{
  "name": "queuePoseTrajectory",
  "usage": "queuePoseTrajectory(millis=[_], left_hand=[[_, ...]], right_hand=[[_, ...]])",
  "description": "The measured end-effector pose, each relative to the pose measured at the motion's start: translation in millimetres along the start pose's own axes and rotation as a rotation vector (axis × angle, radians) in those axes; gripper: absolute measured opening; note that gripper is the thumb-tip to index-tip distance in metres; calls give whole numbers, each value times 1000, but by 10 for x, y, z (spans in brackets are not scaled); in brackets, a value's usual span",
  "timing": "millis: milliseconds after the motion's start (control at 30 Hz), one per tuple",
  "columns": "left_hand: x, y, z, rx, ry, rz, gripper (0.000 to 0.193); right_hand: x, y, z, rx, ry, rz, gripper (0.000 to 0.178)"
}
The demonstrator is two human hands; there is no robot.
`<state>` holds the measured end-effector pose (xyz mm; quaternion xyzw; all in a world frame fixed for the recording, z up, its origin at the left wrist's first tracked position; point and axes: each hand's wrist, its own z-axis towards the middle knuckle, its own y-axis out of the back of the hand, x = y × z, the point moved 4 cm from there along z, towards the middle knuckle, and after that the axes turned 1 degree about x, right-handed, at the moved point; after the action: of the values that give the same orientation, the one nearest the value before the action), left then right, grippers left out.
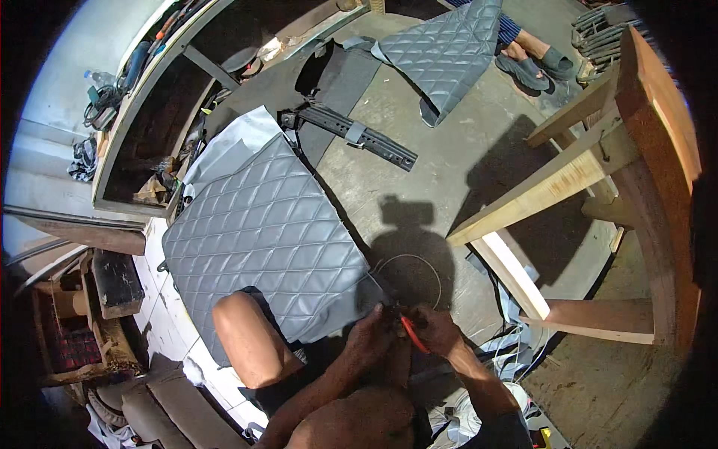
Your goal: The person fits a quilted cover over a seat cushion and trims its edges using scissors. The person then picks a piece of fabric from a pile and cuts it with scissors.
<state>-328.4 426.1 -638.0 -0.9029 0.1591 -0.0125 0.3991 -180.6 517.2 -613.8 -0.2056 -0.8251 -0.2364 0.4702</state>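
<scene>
Red-handled pliers [413, 334] are gripped in my right hand [441, 331], their head close to my left fingertips. My left hand [366, 340] is closed at the lower right corner of a grey diamond-quilted cover [262, 224]; shadow hides what its fingertips pinch. This padded sheet lies spread in front of me, partly under my bare knee. A thin wire [440, 278] curves in a loop over the floor just beyond my hands, one end running toward my fingers.
A wooden chair frame [557, 179] stands at the right. Beyond the cover lies a black metal rail [359, 136]. Another quilted piece [441, 60] is farther back, beside a person's sandalled feet [535, 67]. Cluttered shelving [142, 135] lines the left; scraps and strips [512, 352] lie at lower right.
</scene>
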Motion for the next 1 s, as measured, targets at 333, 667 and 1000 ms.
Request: queuePoseTrajectory(millis=[333, 667, 1000], left_hand=[[-31, -77, -68, -78, -7, -50, 42], [-653, -637, -752, -361, -883, 1792, 24], [-1112, -701, -399, -409, -1141, 2237, 35]], right_hand=[[256, 54, 180, 32, -45, -1, 62], [160, -43, 311, 3, 87, 60, 56], [13, -96, 287, -17, 165, 85, 50]])
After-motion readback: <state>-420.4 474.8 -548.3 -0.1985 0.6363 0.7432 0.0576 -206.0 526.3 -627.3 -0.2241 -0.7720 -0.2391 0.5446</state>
